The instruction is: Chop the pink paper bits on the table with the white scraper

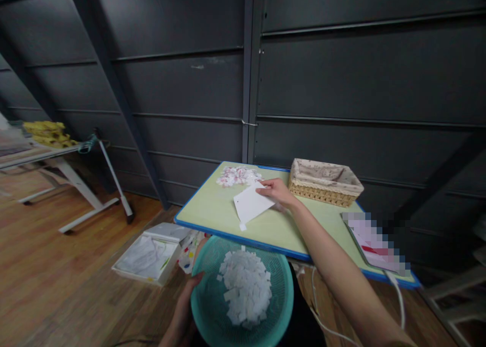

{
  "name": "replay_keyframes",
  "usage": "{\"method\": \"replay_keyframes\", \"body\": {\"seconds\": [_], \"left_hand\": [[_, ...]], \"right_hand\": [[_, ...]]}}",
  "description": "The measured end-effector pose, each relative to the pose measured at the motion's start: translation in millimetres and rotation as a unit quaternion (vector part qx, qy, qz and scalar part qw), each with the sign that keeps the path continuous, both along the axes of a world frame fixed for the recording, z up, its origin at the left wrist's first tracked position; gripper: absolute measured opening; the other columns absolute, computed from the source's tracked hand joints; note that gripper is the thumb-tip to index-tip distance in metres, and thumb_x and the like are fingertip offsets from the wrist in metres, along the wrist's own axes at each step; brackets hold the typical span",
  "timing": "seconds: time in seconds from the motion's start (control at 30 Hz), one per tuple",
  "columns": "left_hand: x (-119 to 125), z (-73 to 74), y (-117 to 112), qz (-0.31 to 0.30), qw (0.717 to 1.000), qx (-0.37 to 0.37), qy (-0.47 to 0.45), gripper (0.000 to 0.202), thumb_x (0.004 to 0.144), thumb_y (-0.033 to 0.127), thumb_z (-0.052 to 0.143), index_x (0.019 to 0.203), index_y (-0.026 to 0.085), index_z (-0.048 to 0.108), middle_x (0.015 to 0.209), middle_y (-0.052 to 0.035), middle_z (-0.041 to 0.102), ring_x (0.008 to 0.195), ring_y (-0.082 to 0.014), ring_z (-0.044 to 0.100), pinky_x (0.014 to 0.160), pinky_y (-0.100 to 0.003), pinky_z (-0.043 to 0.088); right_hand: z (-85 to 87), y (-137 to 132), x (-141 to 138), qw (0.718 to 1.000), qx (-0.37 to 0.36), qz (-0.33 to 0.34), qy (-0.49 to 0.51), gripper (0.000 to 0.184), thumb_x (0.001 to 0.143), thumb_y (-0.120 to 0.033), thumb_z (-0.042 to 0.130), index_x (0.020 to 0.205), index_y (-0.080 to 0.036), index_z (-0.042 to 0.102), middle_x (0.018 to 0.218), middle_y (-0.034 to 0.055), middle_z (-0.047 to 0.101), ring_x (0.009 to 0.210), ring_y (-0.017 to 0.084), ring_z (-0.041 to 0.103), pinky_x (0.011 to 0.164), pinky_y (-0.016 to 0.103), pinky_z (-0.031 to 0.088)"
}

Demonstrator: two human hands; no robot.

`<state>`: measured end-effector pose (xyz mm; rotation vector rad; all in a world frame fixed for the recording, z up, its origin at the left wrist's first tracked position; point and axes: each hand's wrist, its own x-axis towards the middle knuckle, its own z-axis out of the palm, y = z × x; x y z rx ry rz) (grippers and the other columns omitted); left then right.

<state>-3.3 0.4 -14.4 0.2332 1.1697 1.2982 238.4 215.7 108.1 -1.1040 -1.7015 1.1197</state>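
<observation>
A white card (252,203) with a small dark dot near one corner is gripped by my right hand (277,191) above the pale green table (205,205). Just below the card, a small white slip (242,226) lies near the table's front edge. My left hand (193,285) is closed on the left rim of a teal plastic basket (279,306), which sits at my lap. Inside the basket is a heap of small white paper pieces (246,286). A pile of white and red scraps (237,175) rests at the table's back left.
A lined wicker basket (322,195) stands at the back right of the table. A tablet-like device (370,246) with a white cable (398,296) lies at the right. An open white box (146,261) is on the floor; a wheeled table (76,180) stands far left.
</observation>
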Motion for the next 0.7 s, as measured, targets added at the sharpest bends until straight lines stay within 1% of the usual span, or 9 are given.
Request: {"method": "replay_keyframes", "body": {"seconds": [0.1,0.2,0.37,0.43,0.5,0.57,0.6,0.67,0.7], "left_hand": [[-1,1.4,0,-0.008,1.0,-0.005,-0.003,0.054,0.075,0.03,0.067,0.125,0.014,0.055,0.099,-0.0099,0.078,0.102,-0.0302,0.068,0.091,-0.047,0.052],[0,7.7,-1,-0.012,1.0,-0.022,-0.013,0.054,0.075,0.031,0.067,0.124,0.012,0.056,0.097,-0.0102,0.078,0.103,-0.0302,0.067,0.092,-0.046,0.052],[3,16.5,-2,0.002,1.0,-0.02,-0.003,0.055,0.076,0.034,0.067,0.125,0.012,0.055,0.096,-0.0098,0.078,0.102,-0.0308,0.067,0.091,-0.046,0.052],[3,15.5,-1,-0.002,1.0,-0.024,-0.001,0.053,0.075,0.032,0.067,0.123,0.012,0.056,0.094,-0.0103,0.078,0.101,-0.0312,0.068,0.09,-0.046,0.053],[2,11.6,0,0.0,1.0,-0.026,-0.009,0.053,0.075,0.031,0.067,0.123,0.012,0.056,0.088,-0.0096,0.079,0.099,-0.0313,0.069,0.089,-0.046,0.053],[-1,6.6,2,0.01,0.999,-0.03,-0.016,0.054,0.074,0.028,0.068,0.124,0.014,0.055,0.084,-0.0078,0.079,0.096,-0.0303,0.07,0.088,-0.046,0.054],[-2,4.5,2,0.015,0.999,-0.028,-0.014,0.054,0.074,0.027,0.068,0.124,0.014,0.054,0.085,-0.0072,0.079,0.094,-0.0297,0.07,0.087,-0.045,0.054],[-5,2.3,2,0.016,1.0,-0.019,-0.017,0.053,0.073,0.025,0.068,0.123,0.015,0.055,0.089,-0.007,0.079,0.092,-0.0287,0.071,0.088,-0.043,0.054],[-5,2.5,2,0.017,1.0,-0.019,-0.019,0.051,0.073,0.024,0.068,0.121,0.014,0.056,0.091,-0.0072,0.079,0.091,-0.0285,0.071,0.088,-0.042,0.054]], "right_hand": [[0.4,-2,-1,1.0,-0.015,0.014,0.005,0.029,0.06,-0.034,0.069,0.074,-0.009,0.067,0.063,0.0048,0.064,0.054,0.014,0.054,0.046,0.022,0.034],[-1.6,-4,-3,0.998,-0.047,0.043,0.022,0.033,0.061,-0.035,0.072,0.08,-0.008,0.069,0.068,0.0071,0.067,0.056,0.015,0.057,0.047,0.023,0.037],[-6.6,-6,-6,0.983,-0.106,0.142,0.044,0.042,0.059,-0.039,0.078,0.088,-0.008,0.071,0.075,0.0083,0.071,0.059,0.015,0.06,0.051,0.023,0.042],[-7.2,-4,-5,0.983,-0.104,0.136,0.073,0.045,0.058,-0.041,0.079,0.088,-0.009,0.071,0.076,0.0087,0.071,0.06,0.015,0.061,0.053,0.024,0.043],[-7.6,1,-3,0.986,-0.076,0.077,0.126,0.049,0.058,-0.044,0.079,0.093,-0.01,0.071,0.079,0.0093,0.071,0.062,0.016,0.062,0.055,0.025,0.045],[-8.4,11,2,0.984,-0.022,-0.037,0.172,0.056,0.059,-0.049,0.076,0.1,-0.011,0.069,0.084,0.0101,0.072,0.066,0.018,0.063,0.058,0.027,0.046],[-9.1,17,5,0.977,0.013,-0.107,0.182,0.059,0.061,-0.051,0.073,0.103,-0.011,0.068,0.087,0.0105,0.072,0.068,0.019,0.063,0.059,0.028,0.046],[-11.3,28,13,0.953,0.083,-0.244,0.157,0.061,0.065,-0.054,0.067,0.105,-0.008,0.067,0.091,0.0125,0.072,0.072,0.021,0.063,0.061,0.029,0.046],[-12.7,32,17,0.941,0.113,-0.289,0.132,0.061,0.068,-0.055,0.065,0.105,-0.007,0.067,0.094,0.0137,0.072,0.074,0.022,0.063,0.063,0.03,0.046]]}}
